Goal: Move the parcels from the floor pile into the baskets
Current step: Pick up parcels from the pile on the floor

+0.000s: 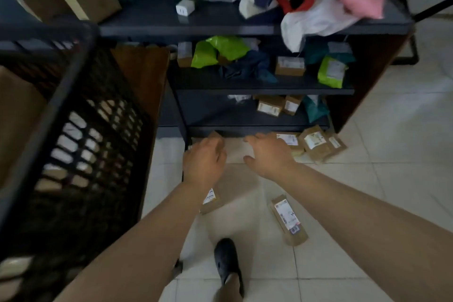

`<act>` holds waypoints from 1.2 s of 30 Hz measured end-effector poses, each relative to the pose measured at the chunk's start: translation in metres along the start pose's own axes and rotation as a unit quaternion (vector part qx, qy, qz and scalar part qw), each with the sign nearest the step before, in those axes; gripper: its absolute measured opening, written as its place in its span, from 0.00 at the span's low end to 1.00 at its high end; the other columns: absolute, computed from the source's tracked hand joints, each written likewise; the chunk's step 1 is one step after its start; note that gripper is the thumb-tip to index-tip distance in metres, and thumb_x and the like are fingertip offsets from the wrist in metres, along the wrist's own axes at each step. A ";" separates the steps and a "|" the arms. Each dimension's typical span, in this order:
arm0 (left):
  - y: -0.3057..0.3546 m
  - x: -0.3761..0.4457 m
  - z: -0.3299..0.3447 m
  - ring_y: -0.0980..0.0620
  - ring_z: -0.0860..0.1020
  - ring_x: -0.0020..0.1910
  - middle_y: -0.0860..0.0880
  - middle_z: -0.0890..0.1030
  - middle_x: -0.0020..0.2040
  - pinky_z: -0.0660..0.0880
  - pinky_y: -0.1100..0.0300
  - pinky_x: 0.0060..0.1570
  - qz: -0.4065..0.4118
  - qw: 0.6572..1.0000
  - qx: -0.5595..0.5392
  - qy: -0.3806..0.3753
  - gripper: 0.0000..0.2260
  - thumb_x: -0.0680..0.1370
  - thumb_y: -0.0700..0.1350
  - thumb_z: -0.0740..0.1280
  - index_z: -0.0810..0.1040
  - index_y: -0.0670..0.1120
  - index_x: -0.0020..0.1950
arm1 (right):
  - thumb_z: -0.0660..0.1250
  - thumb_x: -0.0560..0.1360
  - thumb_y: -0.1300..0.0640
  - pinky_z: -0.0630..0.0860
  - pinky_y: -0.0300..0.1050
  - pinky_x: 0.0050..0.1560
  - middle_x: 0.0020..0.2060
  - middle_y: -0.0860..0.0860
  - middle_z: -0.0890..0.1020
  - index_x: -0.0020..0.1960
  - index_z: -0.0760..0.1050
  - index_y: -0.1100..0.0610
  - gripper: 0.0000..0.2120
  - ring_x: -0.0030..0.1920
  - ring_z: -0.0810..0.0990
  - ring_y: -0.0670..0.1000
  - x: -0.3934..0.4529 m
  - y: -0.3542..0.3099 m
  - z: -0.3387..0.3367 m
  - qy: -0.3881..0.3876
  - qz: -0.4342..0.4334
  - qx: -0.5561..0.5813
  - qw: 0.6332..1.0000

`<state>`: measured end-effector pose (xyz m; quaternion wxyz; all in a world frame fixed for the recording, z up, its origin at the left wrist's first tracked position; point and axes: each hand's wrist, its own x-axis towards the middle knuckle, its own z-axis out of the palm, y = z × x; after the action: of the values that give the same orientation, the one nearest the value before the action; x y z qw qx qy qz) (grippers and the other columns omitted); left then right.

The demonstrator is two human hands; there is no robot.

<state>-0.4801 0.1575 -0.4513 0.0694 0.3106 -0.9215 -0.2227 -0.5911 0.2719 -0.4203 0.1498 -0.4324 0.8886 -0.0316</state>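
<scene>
Left hand and right hand, both spread and empty, flank a flat cardboard parcel on the floor at the shelf's foot; likely light, stiff, best gripped by opposite edges.

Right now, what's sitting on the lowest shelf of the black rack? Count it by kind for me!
Brown boxes: 2
Teal bags: 1
Pale bags: 1
Total: 4
</scene>
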 end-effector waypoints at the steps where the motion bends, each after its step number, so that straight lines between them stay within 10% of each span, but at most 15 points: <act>1: -0.006 0.014 0.018 0.45 0.77 0.44 0.46 0.80 0.46 0.70 0.56 0.39 -0.006 1.000 -0.002 0.003 0.09 0.77 0.45 0.60 0.77 0.46 0.53 | 0.62 0.75 0.49 0.68 0.49 0.56 0.63 0.54 0.73 0.67 0.67 0.53 0.22 0.62 0.71 0.57 0.021 0.006 0.016 -0.008 -0.007 -0.001 1.000; 18: -0.306 0.117 0.484 0.49 0.69 0.63 0.51 0.72 0.65 0.72 0.51 0.55 -0.263 0.962 0.048 -0.058 0.17 0.78 0.51 0.60 0.68 0.52 0.66 | 0.63 0.75 0.51 0.70 0.47 0.59 0.65 0.49 0.73 0.68 0.66 0.51 0.22 0.63 0.72 0.52 0.305 0.085 0.517 -0.112 -0.050 0.107 0.987; 26: -0.367 0.201 0.545 0.44 0.65 0.66 0.47 0.67 0.68 0.66 0.47 0.60 -0.207 0.973 0.084 0.060 0.23 0.76 0.51 0.62 0.64 0.50 0.69 | 0.61 0.75 0.49 0.72 0.48 0.56 0.60 0.52 0.75 0.66 0.68 0.54 0.20 0.59 0.74 0.53 0.369 0.082 0.622 -0.077 -0.065 0.178 0.979; 32: -0.389 0.240 0.556 0.41 0.45 0.76 0.49 0.43 0.78 0.57 0.40 0.69 -0.248 0.962 0.111 -0.025 0.34 0.77 0.56 0.62 0.45 0.56 0.76 | 0.61 0.75 0.50 0.71 0.45 0.52 0.61 0.50 0.74 0.65 0.67 0.53 0.20 0.55 0.74 0.50 0.383 0.088 0.643 -0.122 -0.005 0.239 0.963; 36: -0.385 0.249 0.563 0.38 0.60 0.70 0.47 0.44 0.77 0.71 0.47 0.57 -0.298 0.952 0.069 -0.006 0.45 0.70 0.58 0.71 0.42 0.58 0.76 | 0.62 0.75 0.47 0.69 0.46 0.56 0.67 0.55 0.70 0.72 0.60 0.57 0.29 0.64 0.71 0.54 0.393 0.096 0.646 -0.155 0.034 0.310 0.937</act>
<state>-0.6198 -0.0587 -1.1304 -0.0273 0.5735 -0.8007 -0.1708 -0.7027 0.0732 -1.1475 0.4134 -0.3336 0.8146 -0.2330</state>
